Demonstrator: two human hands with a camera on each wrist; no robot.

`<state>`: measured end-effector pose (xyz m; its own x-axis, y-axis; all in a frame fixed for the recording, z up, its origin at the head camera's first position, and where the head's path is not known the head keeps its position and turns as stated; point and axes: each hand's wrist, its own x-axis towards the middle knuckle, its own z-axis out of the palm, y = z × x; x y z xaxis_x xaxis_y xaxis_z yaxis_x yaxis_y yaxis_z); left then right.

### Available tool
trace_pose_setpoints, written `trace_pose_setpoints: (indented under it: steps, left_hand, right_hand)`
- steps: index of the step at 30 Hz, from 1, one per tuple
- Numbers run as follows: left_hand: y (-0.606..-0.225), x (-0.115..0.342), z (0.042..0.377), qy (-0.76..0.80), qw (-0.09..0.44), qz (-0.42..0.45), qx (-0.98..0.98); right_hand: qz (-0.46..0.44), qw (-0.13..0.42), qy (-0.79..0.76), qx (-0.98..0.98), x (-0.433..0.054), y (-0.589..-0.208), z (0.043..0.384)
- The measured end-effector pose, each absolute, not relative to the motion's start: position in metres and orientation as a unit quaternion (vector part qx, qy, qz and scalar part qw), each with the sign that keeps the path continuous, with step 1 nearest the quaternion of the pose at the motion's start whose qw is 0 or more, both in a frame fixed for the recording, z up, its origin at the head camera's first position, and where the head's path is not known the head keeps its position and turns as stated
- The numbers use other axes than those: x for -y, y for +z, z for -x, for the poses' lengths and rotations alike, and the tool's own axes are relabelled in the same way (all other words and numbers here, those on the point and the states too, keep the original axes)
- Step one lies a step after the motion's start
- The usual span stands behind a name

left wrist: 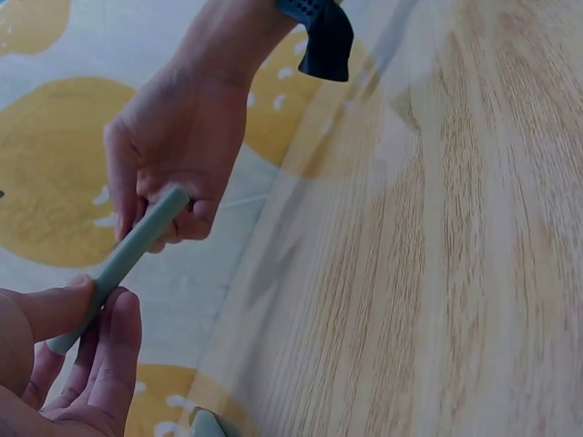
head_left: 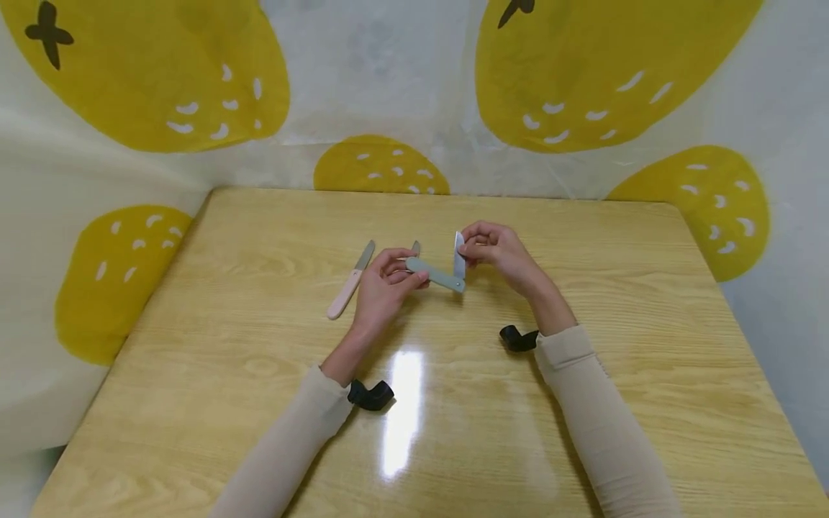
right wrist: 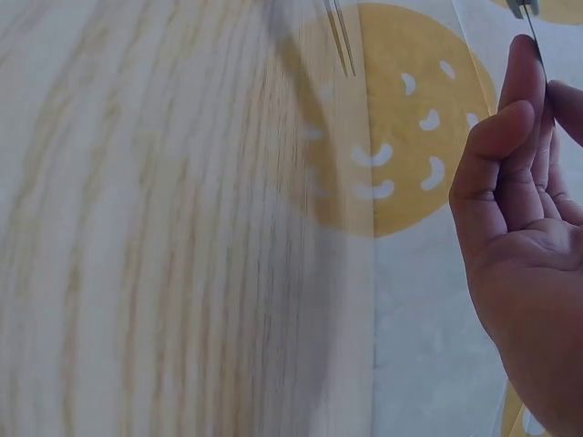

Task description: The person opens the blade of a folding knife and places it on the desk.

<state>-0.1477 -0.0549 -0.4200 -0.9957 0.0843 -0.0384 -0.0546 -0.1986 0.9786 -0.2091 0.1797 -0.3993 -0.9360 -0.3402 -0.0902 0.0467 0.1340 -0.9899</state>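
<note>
Both hands hold one folding knife above the table, its pale green handle slanting down to the right and its blade standing up at a wide angle from the pivot. My left hand pinches the handle between thumb and fingers, as the left wrist view shows too. The flat of the blade is pinched between thumb and fingers of my right hand. Left of the hands lies an unfolded knife with a pink handle. Another knife's blade tip shows behind my left hand, which hides most of that knife.
The wooden table reaches back to a white sheet with yellow fruit prints. Black wrist mounts sit at both beige cuffs. A bright light reflection lies on the tabletop in front of the hands.
</note>
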Motion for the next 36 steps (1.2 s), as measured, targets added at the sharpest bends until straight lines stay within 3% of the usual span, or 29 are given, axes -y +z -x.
trace_pose_setpoints:
  steps: [36]
  left_hand:
    - [-0.416, 0.047, 0.131, 0.775, 0.029, 0.013, -0.631]
  right_hand:
    - [0.085, 0.15, -0.67, -0.722, -0.193, -0.399, 0.199]
